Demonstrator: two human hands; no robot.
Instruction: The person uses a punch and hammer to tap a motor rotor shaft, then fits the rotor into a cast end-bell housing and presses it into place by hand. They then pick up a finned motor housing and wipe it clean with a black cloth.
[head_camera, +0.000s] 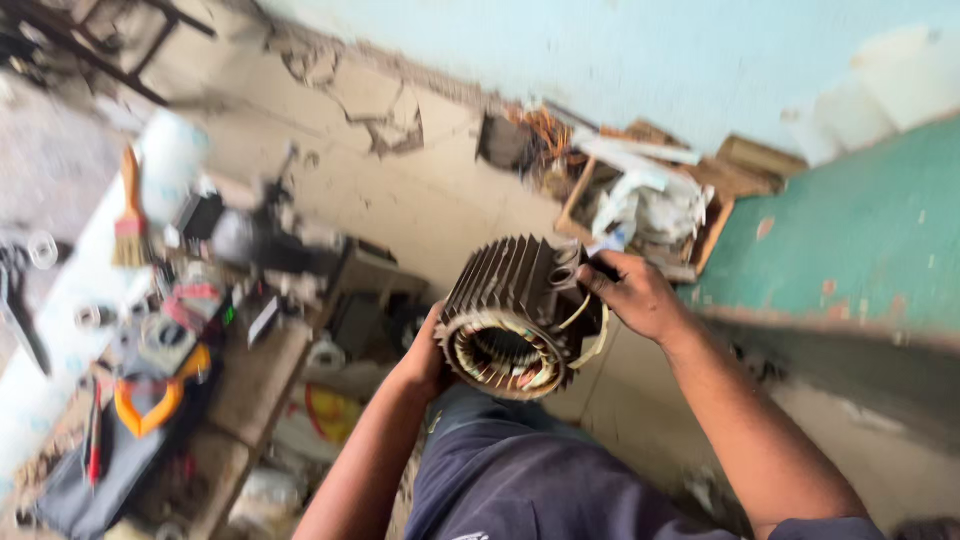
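Left hand (420, 362), right hand (632, 296) grip finned motor stator (515, 315).

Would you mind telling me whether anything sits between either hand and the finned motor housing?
Nothing visible does. Both hands already hold the motor housing: the left hand cups its lower side near the open end with the windings, and the right hand grips the far end, fingers directly on the casing.

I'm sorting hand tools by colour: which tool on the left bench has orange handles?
The pliers near the bench's front edge; the paintbrush farther back has a bristle head.
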